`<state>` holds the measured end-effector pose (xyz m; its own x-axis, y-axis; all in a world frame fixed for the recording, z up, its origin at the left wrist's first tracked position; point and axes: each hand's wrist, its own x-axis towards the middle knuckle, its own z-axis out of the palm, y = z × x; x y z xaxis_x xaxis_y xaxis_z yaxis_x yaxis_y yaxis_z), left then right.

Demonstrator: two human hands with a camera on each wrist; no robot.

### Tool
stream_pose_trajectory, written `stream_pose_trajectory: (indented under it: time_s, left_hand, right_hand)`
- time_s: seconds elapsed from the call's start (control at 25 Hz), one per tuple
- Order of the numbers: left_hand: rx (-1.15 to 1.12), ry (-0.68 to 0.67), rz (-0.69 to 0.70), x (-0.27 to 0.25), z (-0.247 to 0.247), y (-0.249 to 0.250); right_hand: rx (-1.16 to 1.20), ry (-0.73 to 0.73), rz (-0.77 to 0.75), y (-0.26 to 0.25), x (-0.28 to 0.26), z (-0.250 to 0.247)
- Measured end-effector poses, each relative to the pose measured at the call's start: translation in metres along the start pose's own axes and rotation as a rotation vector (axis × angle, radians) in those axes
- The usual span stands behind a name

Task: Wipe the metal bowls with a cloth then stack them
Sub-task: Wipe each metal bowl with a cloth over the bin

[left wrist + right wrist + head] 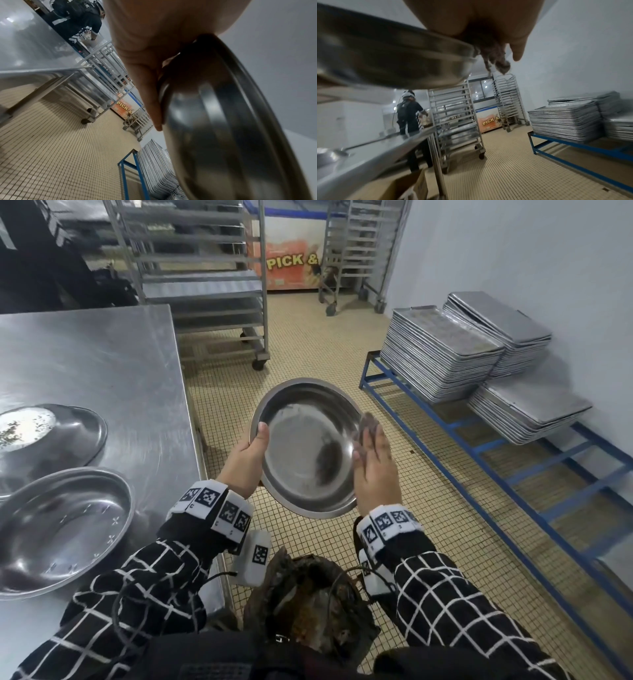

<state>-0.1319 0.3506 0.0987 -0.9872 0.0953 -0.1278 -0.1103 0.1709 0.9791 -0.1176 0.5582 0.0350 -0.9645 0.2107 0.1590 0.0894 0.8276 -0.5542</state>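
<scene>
Forearms in checked black sleeves reached forward from the body, both raised over the tiled floor (308, 344), each wrist wrapped in a white marker band. The left hand (245, 460) gripped the held bowl (308, 446) at its near-left rim, thumb hooked over the edge on the inside and fingers spread flat against the outer wall, as the left wrist view showed. The bowl was tilted with its hollow facing the person, clear of any surface, between the two hands.

The right hand (375, 470) stood upright against the bowl's right rim, fingers straight and close together, pressing a dark cloth (368, 422) to the metal. The cloth stuck out beyond the fingertips and, in the right wrist view, hung in frayed strands below the palm next to the rim. Whether the thumb pinched the cloth could not be told.

To the left of the left hand, on a steel table (102, 354), lay two more bowls: one upright bowl (58, 529) nearest the left forearm and one overturned bowl (51, 436) beyond it. Well to the right of the right hand, stacked trays (442, 354) sat on a blue rack (513, 474).
</scene>
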Motion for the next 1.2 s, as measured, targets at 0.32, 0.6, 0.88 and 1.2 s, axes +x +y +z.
stream_pose_trajectory:
  time_s: [0.32,0.6,0.88,1.2]
  left_hand:
    - [-0.131,-0.139,-0.073,0.009,-0.016,-0.001]
    - [-0.196,-0.012,0.120,-0.001,0.000,-0.007]
    - [-0.263,0.162,0.018,-0.006,0.010,-0.005]
    - [-0.147,0.137,0.026,-0.004,0.003,-0.010]
  right_hand:
    - [0.354,-0.014,0.258,-0.010,0.025,-0.039]
    - [0.520,0.214,0.426,-0.026,0.016,-0.027]
    - [0.597,0.185,0.343,-0.036,-0.001,-0.021]
    - [0.321,-0.043,-0.093,-0.061,-0.033,-0.015]
